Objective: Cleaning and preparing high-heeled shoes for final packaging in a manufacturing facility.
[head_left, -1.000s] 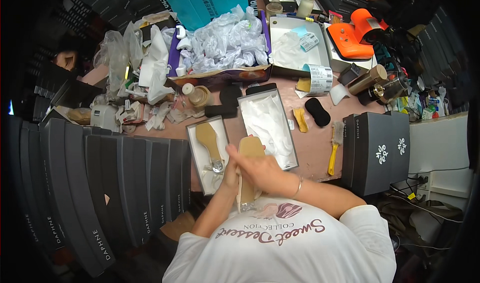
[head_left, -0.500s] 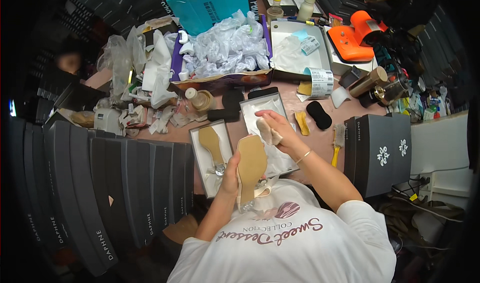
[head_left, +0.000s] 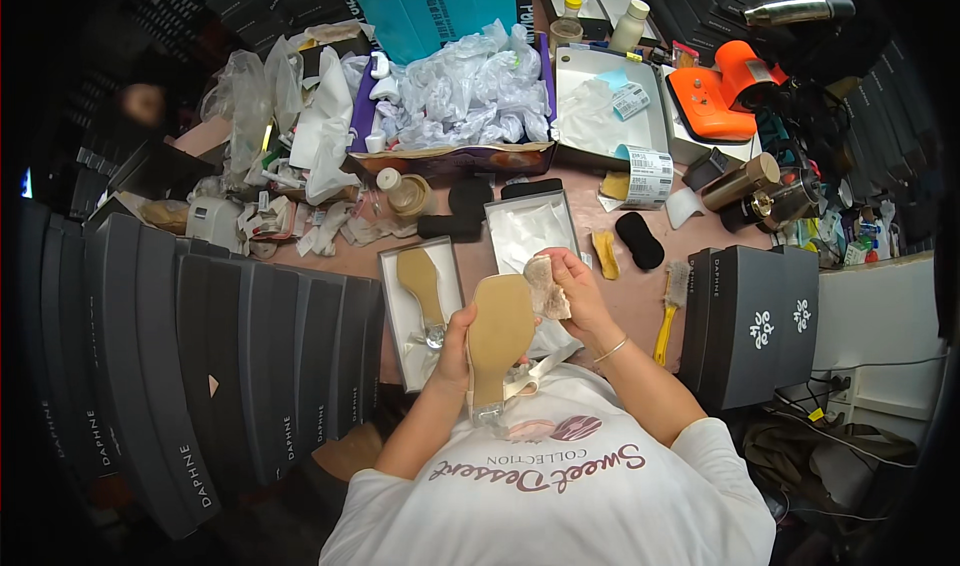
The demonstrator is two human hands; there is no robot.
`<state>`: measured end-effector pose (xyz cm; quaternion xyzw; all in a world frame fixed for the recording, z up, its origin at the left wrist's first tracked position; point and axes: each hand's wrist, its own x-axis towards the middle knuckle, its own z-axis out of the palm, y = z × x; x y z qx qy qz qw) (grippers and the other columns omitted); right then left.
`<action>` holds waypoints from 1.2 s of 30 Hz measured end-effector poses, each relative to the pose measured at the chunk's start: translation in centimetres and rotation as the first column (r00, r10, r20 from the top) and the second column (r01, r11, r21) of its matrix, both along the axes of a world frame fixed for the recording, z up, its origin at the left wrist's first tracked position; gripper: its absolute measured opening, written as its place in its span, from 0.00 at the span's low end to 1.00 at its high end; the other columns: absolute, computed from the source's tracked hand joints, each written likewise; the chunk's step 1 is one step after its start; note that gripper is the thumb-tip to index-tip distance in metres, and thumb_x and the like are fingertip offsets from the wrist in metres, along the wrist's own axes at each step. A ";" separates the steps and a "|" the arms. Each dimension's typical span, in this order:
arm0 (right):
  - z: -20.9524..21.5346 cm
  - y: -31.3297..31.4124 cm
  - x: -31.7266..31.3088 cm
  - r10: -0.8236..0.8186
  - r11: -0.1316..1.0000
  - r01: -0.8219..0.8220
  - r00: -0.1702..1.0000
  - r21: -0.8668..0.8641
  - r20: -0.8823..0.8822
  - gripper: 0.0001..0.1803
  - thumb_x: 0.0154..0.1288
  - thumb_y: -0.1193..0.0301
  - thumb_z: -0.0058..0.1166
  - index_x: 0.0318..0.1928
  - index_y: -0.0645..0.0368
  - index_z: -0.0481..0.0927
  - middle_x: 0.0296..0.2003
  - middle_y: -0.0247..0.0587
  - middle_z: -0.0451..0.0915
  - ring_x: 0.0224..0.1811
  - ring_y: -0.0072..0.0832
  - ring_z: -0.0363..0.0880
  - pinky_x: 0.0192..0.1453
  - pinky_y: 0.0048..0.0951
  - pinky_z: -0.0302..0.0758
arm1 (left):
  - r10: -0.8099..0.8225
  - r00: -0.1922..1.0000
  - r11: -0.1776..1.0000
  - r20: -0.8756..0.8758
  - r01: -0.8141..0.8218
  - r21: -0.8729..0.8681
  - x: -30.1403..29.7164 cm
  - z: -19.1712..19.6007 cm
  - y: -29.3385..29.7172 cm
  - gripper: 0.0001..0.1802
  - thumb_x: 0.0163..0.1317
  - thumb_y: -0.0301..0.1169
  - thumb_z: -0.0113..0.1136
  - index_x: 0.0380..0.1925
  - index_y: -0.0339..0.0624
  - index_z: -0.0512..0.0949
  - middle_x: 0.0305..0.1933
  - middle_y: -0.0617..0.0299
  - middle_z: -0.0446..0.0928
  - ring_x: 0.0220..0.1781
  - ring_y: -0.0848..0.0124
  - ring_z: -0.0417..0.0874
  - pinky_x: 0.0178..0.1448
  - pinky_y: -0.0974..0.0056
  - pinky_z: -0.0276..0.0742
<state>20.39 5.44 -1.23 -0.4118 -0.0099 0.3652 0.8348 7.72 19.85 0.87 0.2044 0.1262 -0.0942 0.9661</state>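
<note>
Left hand (head_left: pixel 455 351) gripping tan-soled shoe (head_left: pixel 498 341), right hand (head_left: pixel 570 288) clutching crumpled cloth (head_left: pixel 543 284), open shoebox (head_left: pixel 530 236) behind

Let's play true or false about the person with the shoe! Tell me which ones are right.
1. The left hand holds a shoe with its tan sole facing up. True.
2. The right hand holds a yellow brush. False: it holds a pale wad against the shoe; the yellow brush lies on the table.
3. A second shoe lies in an open white box. True.
4. The orange tool lies beside the left hand. False: it sits far off at the top right.
</note>
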 end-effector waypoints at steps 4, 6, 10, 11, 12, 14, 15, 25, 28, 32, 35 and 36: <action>-0.5 -0.2 -0.8 -0.044 0.986 0.088 0.958 -0.144 0.282 0.10 0.72 0.68 0.48 0.48 0.60 0.74 0.37 0.31 0.76 0.36 0.14 0.73 0.41 0.18 0.72 | 0.059 0.997 0.998 -0.041 -0.058 0.039 0.0 0.2 -0.1 0.37 0.66 0.56 0.39 0.64 0.37 0.60 0.53 0.36 0.74 0.43 0.54 0.83 0.36 0.56 0.85; 0.3 -0.5 -1.1 -0.118 0.980 0.157 0.952 -0.120 0.283 0.10 0.72 0.70 0.48 0.48 0.61 0.74 0.36 0.30 0.75 0.35 0.14 0.71 0.40 0.17 0.70 | 0.114 0.991 0.993 -0.071 -0.111 0.046 -0.1 0.3 -0.1 0.37 0.66 0.56 0.39 0.64 0.38 0.61 0.53 0.37 0.73 0.43 0.54 0.83 0.36 0.56 0.84; 3.0 -2.4 -1.6 0.191 0.890 0.084 0.824 -0.449 0.533 0.15 0.70 0.74 0.49 0.56 0.60 0.74 0.34 0.27 0.72 0.34 0.16 0.69 0.39 0.17 0.69 | 0.091 0.996 0.996 -0.020 -0.090 0.015 -0.7 0.1 0.4 0.36 0.66 0.55 0.41 0.63 0.38 0.62 0.51 0.43 0.75 0.43 0.57 0.82 0.39 0.53 0.84; 3.1 -2.8 -1.2 0.281 0.886 0.097 0.665 -0.454 0.691 0.19 0.67 0.74 0.52 0.59 0.58 0.73 0.36 0.27 0.73 0.33 0.17 0.69 0.40 0.18 0.70 | 0.088 0.996 0.996 -0.015 -0.087 0.019 -0.7 0.4 0.4 0.36 0.65 0.55 0.42 0.62 0.38 0.63 0.49 0.46 0.75 0.42 0.59 0.82 0.41 0.52 0.84; 3.5 -3.1 -1.3 0.324 0.879 0.020 0.708 -0.476 0.628 0.19 0.66 0.74 0.53 0.58 0.59 0.73 0.37 0.28 0.73 0.34 0.17 0.70 0.41 0.18 0.70 | 0.085 0.996 0.996 -0.011 -0.084 0.023 -0.7 0.6 0.3 0.35 0.65 0.55 0.43 0.61 0.38 0.64 0.48 0.50 0.76 0.41 0.61 0.82 0.42 0.52 0.84; 4.9 -3.9 -1.4 0.406 0.857 -0.134 0.769 -0.498 0.493 0.20 0.64 0.74 0.57 0.56 0.61 0.74 0.40 0.29 0.75 0.35 0.17 0.72 0.42 0.18 0.71 | 0.075 0.997 0.997 -0.004 -0.075 0.028 -0.6 0.8 0.3 0.36 0.64 0.55 0.43 0.61 0.38 0.63 0.48 0.50 0.76 0.42 0.61 0.82 0.42 0.52 0.84; 5.0 -3.9 -1.4 0.378 0.880 -0.206 0.848 -0.427 0.371 0.20 0.63 0.74 0.58 0.55 0.62 0.74 0.41 0.31 0.75 0.37 0.17 0.73 0.43 0.19 0.72 | 0.069 0.998 0.997 0.001 -0.069 0.032 -0.6 0.8 0.3 0.36 0.64 0.55 0.43 0.62 0.38 0.63 0.48 0.50 0.76 0.42 0.61 0.82 0.42 0.52 0.84; 8.0 -3.4 -1.7 0.314 0.813 0.251 0.570 -0.525 0.759 0.17 0.55 0.81 0.59 0.47 0.63 0.76 0.35 0.39 0.76 0.34 0.28 0.76 0.38 0.27 0.73 | 0.137 0.991 0.988 -0.001 -0.136 0.070 -0.1 2.0 0.1 0.37 0.64 0.55 0.44 0.64 0.39 0.61 0.55 0.45 0.73 0.47 0.59 0.81 0.42 0.53 0.84; 8.5 -2.2 -3.7 0.419 0.836 0.296 0.197 -0.461 0.886 0.19 0.50 0.81 0.63 0.45 0.60 0.78 0.29 0.41 0.73 0.30 0.35 0.73 0.34 0.33 0.70 | 0.119 0.993 0.992 -0.021 -0.118 0.044 -0.8 0.2 0.3 0.38 0.64 0.57 0.42 0.64 0.39 0.60 0.57 0.43 0.71 0.49 0.55 0.80 0.42 0.52 0.84; 7.3 -1.1 -4.1 0.314 0.904 0.242 0.186 -0.353 0.931 0.18 0.52 0.80 0.61 0.46 0.61 0.77 0.34 0.43 0.72 0.36 0.38 0.73 0.43 0.34 0.71 | 0.142 0.988 0.990 -0.057 -0.141 0.019 -1.3 0.2 0.2 0.39 0.63 0.58 0.41 0.63 0.39 0.61 0.56 0.46 0.72 0.49 0.56 0.80 0.44 0.53 0.84; 7.3 -0.5 -4.7 0.261 0.914 0.159 0.476 -0.374 0.840 0.16 0.53 0.79 0.62 0.44 0.63 0.77 0.37 0.43 0.73 0.38 0.38 0.73 0.45 0.33 0.72 | 0.136 0.991 0.990 -0.008 -0.136 0.031 -1.5 0.2 0.4 0.39 0.63 0.59 0.41 0.63 0.39 0.62 0.56 0.47 0.72 0.49 0.56 0.80 0.44 0.53 0.84; 7.4 -0.4 -5.0 0.253 0.915 0.106 0.602 -0.390 0.757 0.15 0.53 0.78 0.62 0.43 0.63 0.77 0.38 0.43 0.73 0.39 0.37 0.73 0.45 0.33 0.72 | 0.138 0.990 0.990 0.004 -0.138 0.035 -1.5 0.3 0.4 0.39 0.63 0.59 0.41 0.62 0.39 0.62 0.55 0.47 0.73 0.49 0.56 0.80 0.44 0.53 0.84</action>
